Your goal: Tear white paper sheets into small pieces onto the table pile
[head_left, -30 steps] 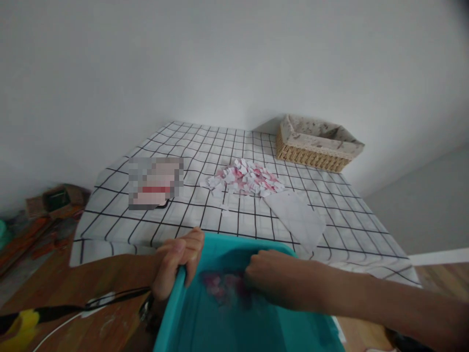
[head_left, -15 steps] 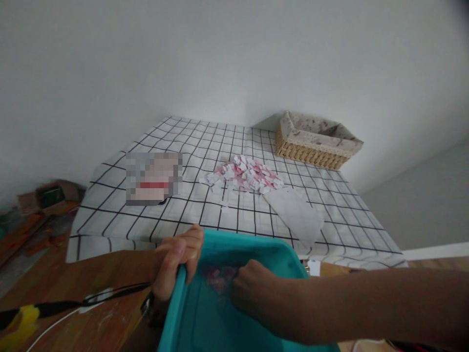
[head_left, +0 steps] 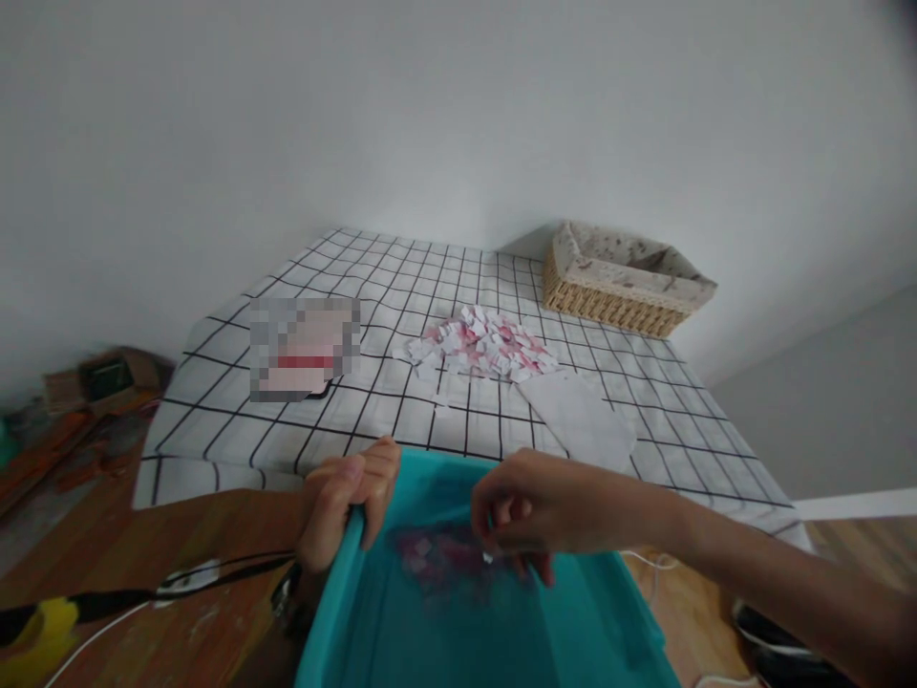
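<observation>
A teal plastic basin [head_left: 565, 621] fills the bottom centre, with water and pink-and-white paper scraps [head_left: 437, 559] in it. My left hand [head_left: 348, 506] grips the basin's left rim, fingers curled over the edge. My right hand [head_left: 520, 511] hovers just above the water with its fingers curled loosely downward; whether anything is in them does not show. Beyond the basin, a pile of pink and white paper pieces [head_left: 483, 346] lies on a checked tablecloth [head_left: 401, 287].
A white paper sheet [head_left: 580, 420] lies right of the pile. A wicker basket with a cloth liner [head_left: 623, 277] stands at the table's back right by the wall. A blurred-out item [head_left: 305, 346] lies at the left. Cables [head_left: 179, 585] cross the wooden floor at the left.
My right hand has lifted out of the basin's water and now hangs above it. The left hand keeps its grip on the rim.
</observation>
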`<state>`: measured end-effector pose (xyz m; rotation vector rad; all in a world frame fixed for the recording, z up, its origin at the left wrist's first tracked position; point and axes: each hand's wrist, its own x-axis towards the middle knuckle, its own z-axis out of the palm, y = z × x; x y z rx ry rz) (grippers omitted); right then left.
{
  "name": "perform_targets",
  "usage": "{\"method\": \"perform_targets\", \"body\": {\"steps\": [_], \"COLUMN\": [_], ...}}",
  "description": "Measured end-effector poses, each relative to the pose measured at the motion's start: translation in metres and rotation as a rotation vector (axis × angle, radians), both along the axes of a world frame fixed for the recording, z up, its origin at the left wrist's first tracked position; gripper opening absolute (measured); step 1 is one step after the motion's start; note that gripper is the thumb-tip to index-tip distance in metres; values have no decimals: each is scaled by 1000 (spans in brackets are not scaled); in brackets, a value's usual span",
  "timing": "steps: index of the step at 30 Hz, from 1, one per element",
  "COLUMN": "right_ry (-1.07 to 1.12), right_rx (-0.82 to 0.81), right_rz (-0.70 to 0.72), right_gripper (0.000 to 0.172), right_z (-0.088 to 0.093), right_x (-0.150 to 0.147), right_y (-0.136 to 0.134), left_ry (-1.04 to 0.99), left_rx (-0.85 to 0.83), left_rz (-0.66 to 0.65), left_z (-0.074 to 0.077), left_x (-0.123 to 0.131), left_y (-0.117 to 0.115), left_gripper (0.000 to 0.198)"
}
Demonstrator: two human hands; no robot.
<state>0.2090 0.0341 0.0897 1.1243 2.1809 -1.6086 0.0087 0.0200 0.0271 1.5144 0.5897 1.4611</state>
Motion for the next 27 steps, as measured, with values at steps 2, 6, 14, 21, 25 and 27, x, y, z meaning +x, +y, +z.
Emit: {"method": "perform_targets", "body": {"steps": [2,6,14,21,25,27], "right_ry": [91,240,321,334,324,289], "right_rx": [-97,-160,-157,-21,78,128], "right_rz": [-100,-254,-321,-323,-242,-170], "right_gripper": [13,13,10,9,11,12], "right_z": [-1,-5,-2,6,8,5], "right_x": [7,10,5,-6,-15,-18], "right_y": [3,3,-4,6,17,16], "left_ry": [8,39,61,78,89,91], "left_rx": [3,17,1,6,-7,-16], "left_rz": [-4,-25,-22,16,32,49], "left_z": [0,0,0,-4,-14,-19], "left_x": [-1,-4,-4,-3,-4,-4], "left_y": [0,0,-1,-3,-2,-2], "left_gripper": [57,59,59,61,61,60]}}
